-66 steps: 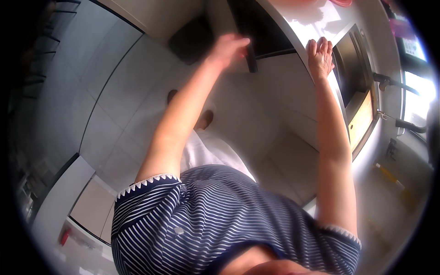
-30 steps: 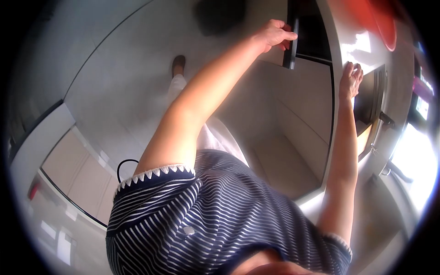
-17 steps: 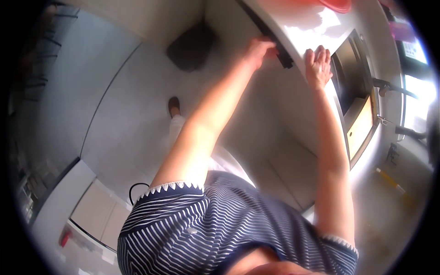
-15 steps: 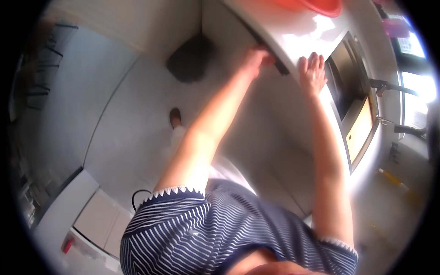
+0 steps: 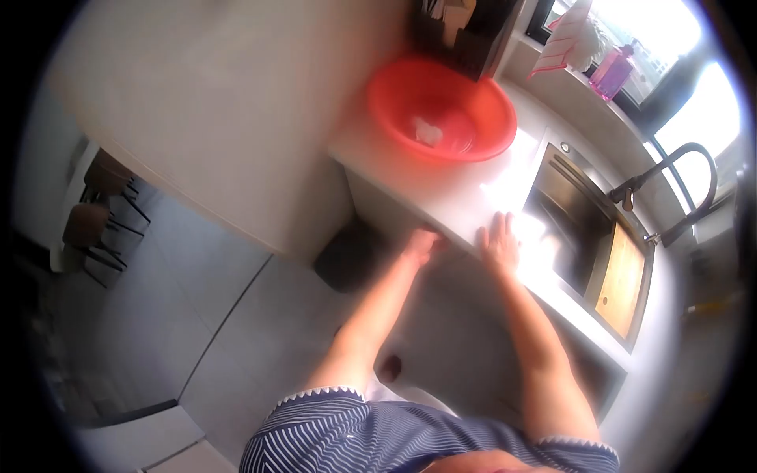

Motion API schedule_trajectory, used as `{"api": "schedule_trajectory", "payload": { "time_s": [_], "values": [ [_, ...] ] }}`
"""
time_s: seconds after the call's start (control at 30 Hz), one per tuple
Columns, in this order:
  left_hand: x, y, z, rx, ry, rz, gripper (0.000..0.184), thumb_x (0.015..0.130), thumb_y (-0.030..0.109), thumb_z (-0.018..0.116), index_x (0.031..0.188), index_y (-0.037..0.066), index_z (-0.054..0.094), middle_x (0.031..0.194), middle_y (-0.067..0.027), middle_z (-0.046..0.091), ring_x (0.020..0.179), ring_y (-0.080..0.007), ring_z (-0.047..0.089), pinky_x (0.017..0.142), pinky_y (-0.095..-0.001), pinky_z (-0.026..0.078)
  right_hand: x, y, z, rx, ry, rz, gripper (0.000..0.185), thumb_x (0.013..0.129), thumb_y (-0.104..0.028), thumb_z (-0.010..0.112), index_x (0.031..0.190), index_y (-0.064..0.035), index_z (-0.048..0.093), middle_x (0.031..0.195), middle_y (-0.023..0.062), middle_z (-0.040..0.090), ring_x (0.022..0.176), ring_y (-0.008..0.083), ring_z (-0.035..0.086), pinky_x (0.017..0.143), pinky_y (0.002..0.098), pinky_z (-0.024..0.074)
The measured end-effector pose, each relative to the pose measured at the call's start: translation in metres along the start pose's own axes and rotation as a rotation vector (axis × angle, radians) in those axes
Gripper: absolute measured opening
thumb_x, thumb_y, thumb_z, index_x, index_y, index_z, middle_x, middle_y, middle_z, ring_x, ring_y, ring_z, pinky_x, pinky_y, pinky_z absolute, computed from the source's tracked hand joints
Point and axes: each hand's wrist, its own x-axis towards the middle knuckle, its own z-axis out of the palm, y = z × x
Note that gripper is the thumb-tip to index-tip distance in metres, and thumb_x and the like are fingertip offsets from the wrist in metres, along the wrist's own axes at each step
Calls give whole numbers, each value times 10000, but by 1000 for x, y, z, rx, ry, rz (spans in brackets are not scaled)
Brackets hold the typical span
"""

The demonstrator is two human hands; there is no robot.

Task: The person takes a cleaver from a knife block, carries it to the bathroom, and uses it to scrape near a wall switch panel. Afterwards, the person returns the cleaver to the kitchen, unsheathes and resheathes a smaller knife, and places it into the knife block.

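Observation:
My left hand (image 5: pixel 423 246) is at the cabinet front, just under the edge of the white countertop (image 5: pixel 394 185). Its fingers look curled in at that edge; their tips are blurred and partly hidden, and what they grip cannot be made out. My right hand (image 5: pixel 501 246) lies on the countertop close to its front edge, fingers stretched out, with nothing in it. Farther back on the counter stands a red basin (image 5: pixel 386 106) with a small whitish thing (image 5: pixel 427 132) inside. To the right of my right hand is the sink (image 5: pixel 561 206).
A wooden board (image 5: pixel 619 280) lies over one end of the sink, beside a dark curved faucet (image 5: pixel 702 177). A pink bottle (image 5: pixel 611 73) and a striped cloth (image 5: pixel 564 39) are by the window. A dark bin (image 5: pixel 347 256) stands on the floor; chairs (image 5: pixel 88 225) are at far left.
My view has swung up, bringing the whole basin and the window sill into sight. Both hands stay near the counter's front edge, the right one still flat on top.

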Motion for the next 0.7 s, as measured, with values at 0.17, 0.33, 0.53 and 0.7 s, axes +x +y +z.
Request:
{"api": "schedule_trajectory", "payload": {
  "time_s": [0.17, 0.33, 0.53, 0.7],
  "values": [
    [-48, 103, -5, 701, -71, -187, 242, 756, 82, 583, 979, -10, 597, 803, -85, 645, 673, -166, 638, 553, -262, 504, 5, 5, 5, -31, 59, -6, 620, 812, -457, 471, 1314, -113, 352, 1411, 164, 278, 1136, 325, 439, 905, 479, 316],
    [-35, 256, 35, 690, -141, 241, 194, 769, 82, 616, 944, -2, 605, 771, -65, 641, 595, -124, 614, 507, -233, 474, 5, 3, 3, -57, 53, 2, 632, 812, -454, 483, 1322, -103, 355, 1414, 159, 278, 1148, 313, 424, 929, 477, 295],
    [52, 396, 116, 588, 18, 907, 208, 768, 65, 627, 969, 16, 604, 711, -27, 606, 514, -100, 553, 434, -229, 425, 6, 6, 3, -40, 83, -16, 625, 805, -449, 495, 1309, -99, 376, 1407, 159, 290, 1141, 305, 424, 945, 467, 285],
    [119, 472, 156, 907, 282, 1241, 354, 705, 149, 720, 1019, 25, 612, 660, -25, 604, 472, -87, 534, 422, -232, 433, 5, 3, 1, -54, 97, -11, 619, 797, -442, 506, 1300, -100, 390, 1397, 160, 310, 1145, 298, 419, 949, 446, 282]
  ]
}}
